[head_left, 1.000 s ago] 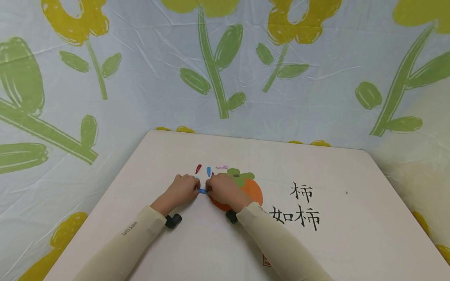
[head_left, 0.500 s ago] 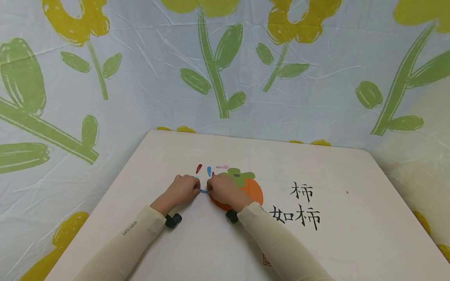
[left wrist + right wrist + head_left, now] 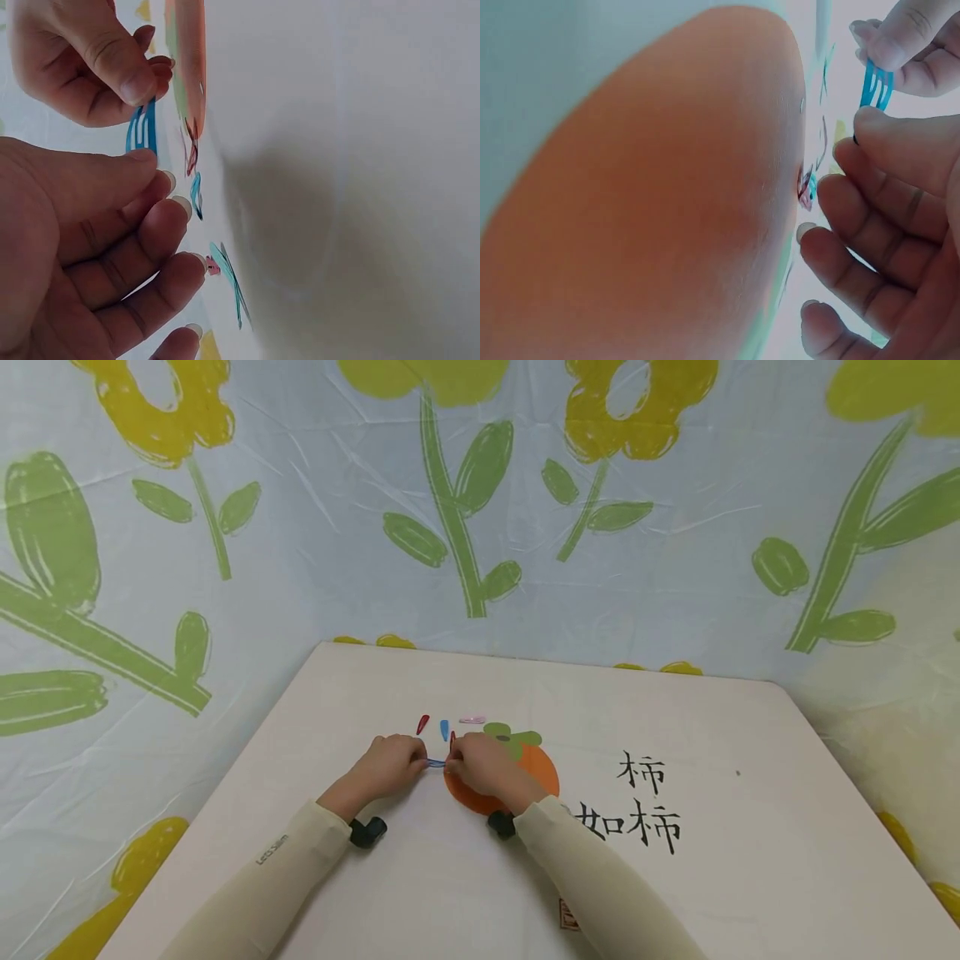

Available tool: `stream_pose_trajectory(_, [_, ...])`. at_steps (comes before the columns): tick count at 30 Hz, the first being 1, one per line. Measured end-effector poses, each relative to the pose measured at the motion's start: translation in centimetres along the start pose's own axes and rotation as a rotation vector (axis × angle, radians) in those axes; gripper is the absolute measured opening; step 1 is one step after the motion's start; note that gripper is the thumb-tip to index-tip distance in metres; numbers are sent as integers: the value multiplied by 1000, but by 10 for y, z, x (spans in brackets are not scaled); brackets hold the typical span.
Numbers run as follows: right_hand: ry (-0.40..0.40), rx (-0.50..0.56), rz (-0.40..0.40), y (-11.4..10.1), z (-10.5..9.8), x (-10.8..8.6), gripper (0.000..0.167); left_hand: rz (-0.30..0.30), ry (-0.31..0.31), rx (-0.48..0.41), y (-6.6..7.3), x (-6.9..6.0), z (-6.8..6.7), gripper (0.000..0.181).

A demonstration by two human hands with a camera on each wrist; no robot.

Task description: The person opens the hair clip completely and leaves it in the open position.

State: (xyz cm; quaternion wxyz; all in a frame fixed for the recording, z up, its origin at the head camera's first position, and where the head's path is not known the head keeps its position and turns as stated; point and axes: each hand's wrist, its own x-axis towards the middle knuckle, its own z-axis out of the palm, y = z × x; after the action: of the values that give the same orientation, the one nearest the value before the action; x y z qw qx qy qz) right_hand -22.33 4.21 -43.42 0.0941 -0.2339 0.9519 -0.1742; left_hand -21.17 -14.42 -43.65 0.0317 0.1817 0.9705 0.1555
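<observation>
A blue snap hair clip (image 3: 436, 763) spans the small gap between my two hands, above the table. My left hand (image 3: 386, 767) pinches one end of it between thumb and index finger. The other end is pinched by my right hand (image 3: 487, 766). Slots in the clip (image 3: 141, 131) show in the left wrist view, and the right wrist view shows the same clip (image 3: 877, 86) from the other side. Behind the hands lie a red hair clip (image 3: 423, 724), a light blue one (image 3: 444, 730) and a pink one (image 3: 472, 720). Another red clip (image 3: 452, 739) is partly hidden by my right hand.
A teal clip (image 3: 232, 281) lies on the table in the left wrist view. The pale tabletop (image 3: 637, 902) carries a printed orange persimmon (image 3: 543, 768) and black characters (image 3: 645, 772). A flowered cloth (image 3: 315, 543) hangs behind and at the sides.
The held clip has turned from showing its broad face to nearly edge-on in the head view. My right hand has shifted slightly right; both hands keep their pinch.
</observation>
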Motion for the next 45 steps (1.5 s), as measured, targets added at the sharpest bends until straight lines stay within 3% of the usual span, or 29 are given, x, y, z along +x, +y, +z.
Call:
stream_pose_trajectory(15, [81,63,27,11,-7,-13,17,13,38,-59,7,5,6,29])
stream_pose_trajectory(34, [150,60,19,31,-9,-32,11,14,38,-126,22,18,18,30])
stream_pose_trajectory(45, [203,38,20,39,-7,-37,13,47,99,-161,28,22,25,24])
